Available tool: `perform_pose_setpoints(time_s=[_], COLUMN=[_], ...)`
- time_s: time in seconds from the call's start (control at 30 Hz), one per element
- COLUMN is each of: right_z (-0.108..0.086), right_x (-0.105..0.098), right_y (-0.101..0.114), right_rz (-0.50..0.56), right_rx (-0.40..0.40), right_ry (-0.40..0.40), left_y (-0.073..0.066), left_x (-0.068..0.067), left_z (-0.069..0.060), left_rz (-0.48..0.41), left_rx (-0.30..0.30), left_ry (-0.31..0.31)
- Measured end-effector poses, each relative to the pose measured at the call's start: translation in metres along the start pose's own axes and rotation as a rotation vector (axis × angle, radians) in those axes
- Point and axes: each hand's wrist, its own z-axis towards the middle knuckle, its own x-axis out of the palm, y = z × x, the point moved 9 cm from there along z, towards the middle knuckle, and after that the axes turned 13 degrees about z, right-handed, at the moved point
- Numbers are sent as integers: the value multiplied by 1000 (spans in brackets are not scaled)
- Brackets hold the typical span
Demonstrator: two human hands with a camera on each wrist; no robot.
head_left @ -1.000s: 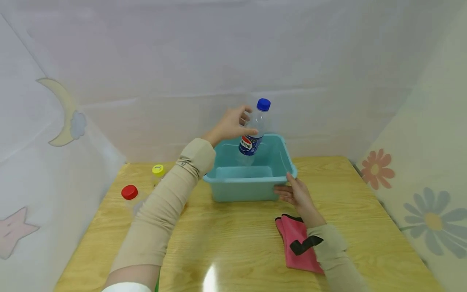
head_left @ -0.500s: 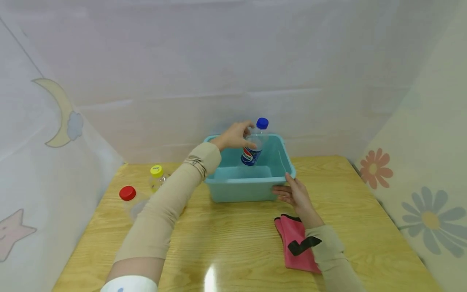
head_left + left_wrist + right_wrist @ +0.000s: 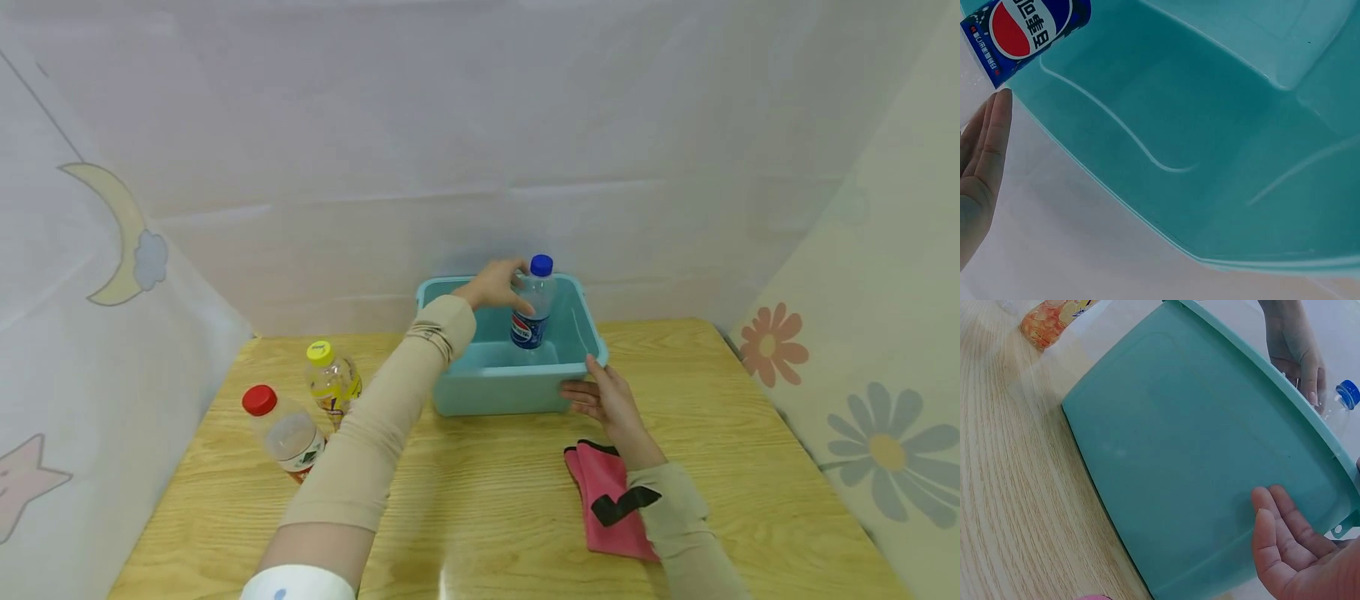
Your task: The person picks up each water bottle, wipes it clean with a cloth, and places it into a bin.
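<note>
A clear plastic Pepsi bottle (image 3: 531, 321) with a blue cap and blue label stands nearly upright inside a light-blue plastic basin (image 3: 502, 392). My left hand (image 3: 495, 283) holds it by the upper part, thumb in front and fingers behind. In the left wrist view, the fingers (image 3: 991, 140) lie along the bottle beside its label (image 3: 1029, 31). My right hand (image 3: 611, 404) grips the basin's front right corner, thumb at the rim and fingers along the outer wall. The right wrist view shows those fingers (image 3: 1291, 531) loosely bent by the wall.
On the left of the wooden table (image 3: 480, 500) stand a red-capped bottle (image 3: 288, 429) and a yellow-capped bottle (image 3: 332, 383), partly behind my left sleeve. A folded pink cloth (image 3: 600, 492) lies by my right wrist. A pale curtain (image 3: 480, 150) hangs behind the basin.
My left hand has lowered the Pepsi bottle into the basin and shifted slightly right, and the bottle has straightened. The right hand stays at the basin's corner. More of the left bottles shows.
</note>
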Motion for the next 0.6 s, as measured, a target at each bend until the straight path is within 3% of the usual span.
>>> perform_pose_setpoints(time_s=[0.33,0.6], right_z=[1,3], right_x=[-1,0], right_y=[-2,0], right_rz=[1,9], right_rx=[4,0], right_ry=[2,-2], left_y=[-2,-5], left_x=[19,20], left_z=[14,19], left_rz=[-5,23], left_rx=[-49,-74], left_ry=[43,20])
